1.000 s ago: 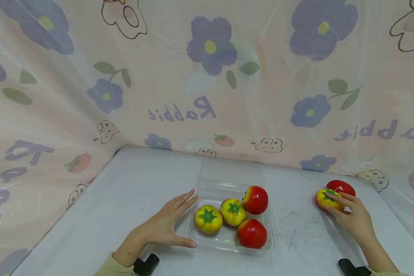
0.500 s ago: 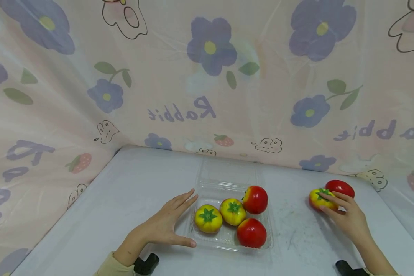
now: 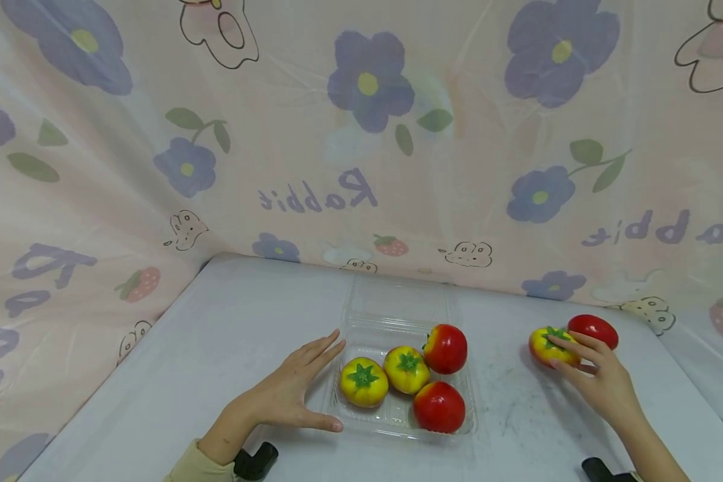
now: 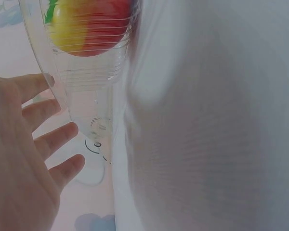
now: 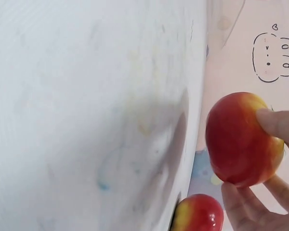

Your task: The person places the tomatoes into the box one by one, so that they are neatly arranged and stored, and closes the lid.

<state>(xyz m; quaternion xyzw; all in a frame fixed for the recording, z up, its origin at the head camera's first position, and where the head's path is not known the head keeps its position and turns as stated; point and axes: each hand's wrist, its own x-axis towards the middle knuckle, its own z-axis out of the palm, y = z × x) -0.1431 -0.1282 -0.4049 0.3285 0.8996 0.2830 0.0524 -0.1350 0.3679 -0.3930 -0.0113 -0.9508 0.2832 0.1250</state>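
Placement list

Container (image 3: pixel 385 423): on table (image 3: pixel 259 301), between left hand (image 3: pixel 283 391) and right hand (image 3: pixel 605 385), nearer the left; four fruits (image 3: pixel 406 370) inside. Lid (image 3: pixel 400 301): behind them. Held fruit (image 3: pixel 544 351): in right hand. Loose fruit (image 3: pixel 594 330): on table, just behind right hand.

Fruit (image 5: pixel 242 142) between fingers (image 5: pixel 235 207); another (image 5: pixel 203 212) nearby

Six fruits (image 3: pixel 364 383) are showing, four inside one box (image 3: pixel 391 424) and two outside it; two hands (image 3: pixel 289 395) (image 3: pixel 605 385), two black wrist devices (image 3: pixel 256 462) and one counter (image 3: pixel 253 314) are also appearing.
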